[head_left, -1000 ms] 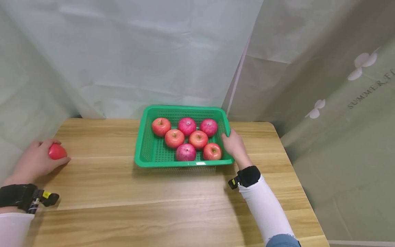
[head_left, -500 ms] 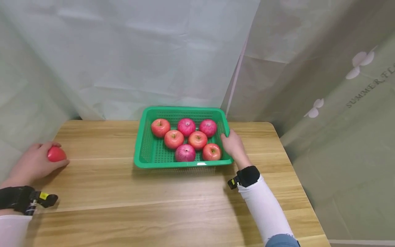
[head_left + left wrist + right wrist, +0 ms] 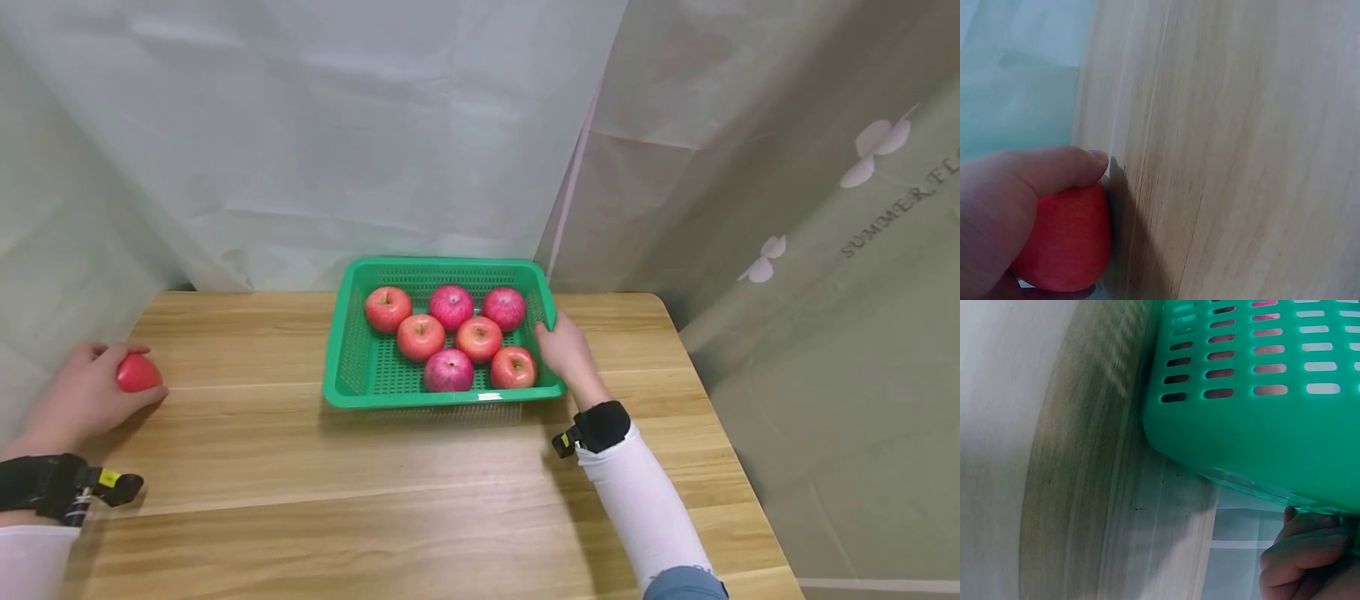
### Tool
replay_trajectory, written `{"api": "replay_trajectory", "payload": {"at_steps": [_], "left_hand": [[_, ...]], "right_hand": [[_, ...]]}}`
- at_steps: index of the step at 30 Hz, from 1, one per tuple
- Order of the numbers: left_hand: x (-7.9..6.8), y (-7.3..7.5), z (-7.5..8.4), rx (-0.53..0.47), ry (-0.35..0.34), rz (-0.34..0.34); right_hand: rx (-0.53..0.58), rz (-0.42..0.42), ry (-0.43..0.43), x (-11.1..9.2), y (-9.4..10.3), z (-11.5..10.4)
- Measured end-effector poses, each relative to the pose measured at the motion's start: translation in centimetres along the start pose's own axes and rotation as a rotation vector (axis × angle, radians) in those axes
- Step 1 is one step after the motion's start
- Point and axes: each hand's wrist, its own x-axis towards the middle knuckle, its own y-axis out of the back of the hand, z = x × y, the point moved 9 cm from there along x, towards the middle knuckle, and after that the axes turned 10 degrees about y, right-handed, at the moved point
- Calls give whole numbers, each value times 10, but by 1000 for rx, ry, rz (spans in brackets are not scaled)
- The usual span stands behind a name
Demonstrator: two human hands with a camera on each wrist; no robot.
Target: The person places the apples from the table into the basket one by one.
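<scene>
At the table's left side my left hand (image 3: 78, 396) grips a red apple (image 3: 138, 373), thumb on one side and fingers on the other. The left wrist view shows the same apple (image 3: 1072, 240) under the thumb, close to the wood. In the middle back stands a green perforated basket (image 3: 335, 350), holding several apples, some orange-red (image 3: 421, 337) and some deep pink (image 3: 449, 371). My right hand (image 3: 567, 348) holds the basket's right rim, thumb over the edge. Curled fingers (image 3: 1304, 550) show beneath the rim in the right wrist view.
The wooden table (image 3: 360, 508) carries the basket near its back edge. Pale sheeting (image 3: 375, 125) hangs behind and on the left. A curtain (image 3: 825, 333) with printed flowers and lettering hangs on the right.
Hardly anything differs. The whole scene shifts slightly as the head view moves; both hands keep their holds on the apple and the basket rim.
</scene>
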Motion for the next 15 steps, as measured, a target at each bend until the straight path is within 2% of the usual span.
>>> {"api": "replay_trajectory", "payload": {"at_steps": [4, 7, 15], "left_hand": [[-1, 3, 8, -22, -6, 18], [-2, 7, 24, -40, -31, 33], [0, 18, 92, -144, -188, 62]], "right_hand": [[-5, -7, -4, -1, 0, -1], [-14, -12, -7, -1, 0, 0], [-24, -15, -7, 0, 1, 1]]}}
